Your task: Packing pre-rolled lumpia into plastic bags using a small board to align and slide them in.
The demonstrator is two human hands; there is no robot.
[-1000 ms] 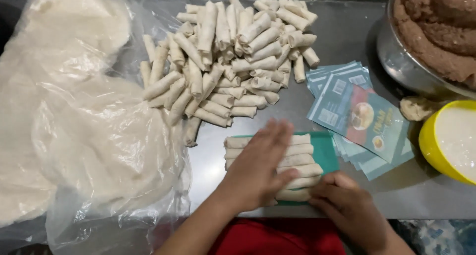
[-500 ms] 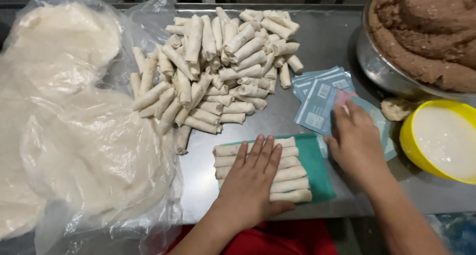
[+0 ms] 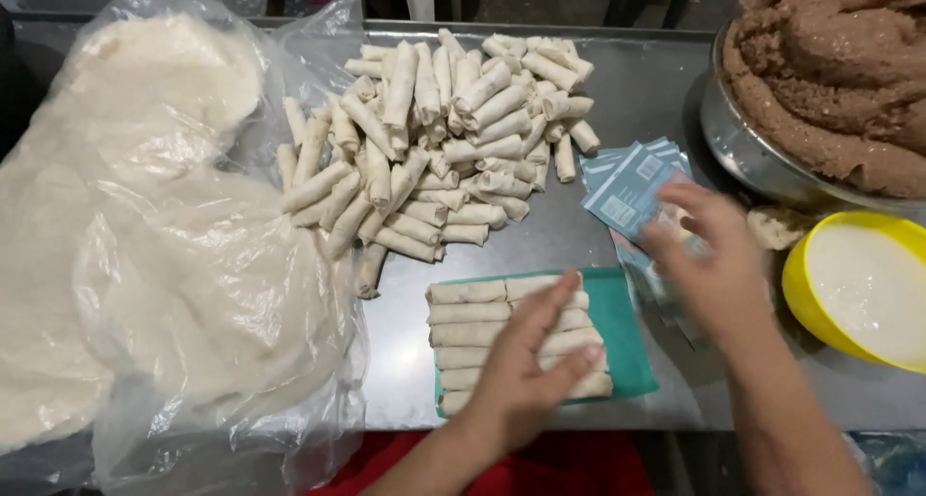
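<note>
Head view: left hand (image 3: 521, 380) flat, fingers spread on rolls (image 3: 473, 315); right hand (image 3: 719, 274) blurred, apparently pinching label (image 3: 632, 182).

Left hand (image 3: 526, 375) flat, right hand (image 3: 709, 264) reaching.

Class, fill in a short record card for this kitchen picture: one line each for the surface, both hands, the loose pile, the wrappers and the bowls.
Surface: metal table
Left hand: flat on a row of rolls lying on a green tray
Right hand: over blue-green packets, blurred, grip unclear
Loose pile: heap of rolled spring rolls
Wrappers: pale sheets in a clear plastic bag
Bowls: metal bowl of brown filling; yellow bowl of white liquid
</note>
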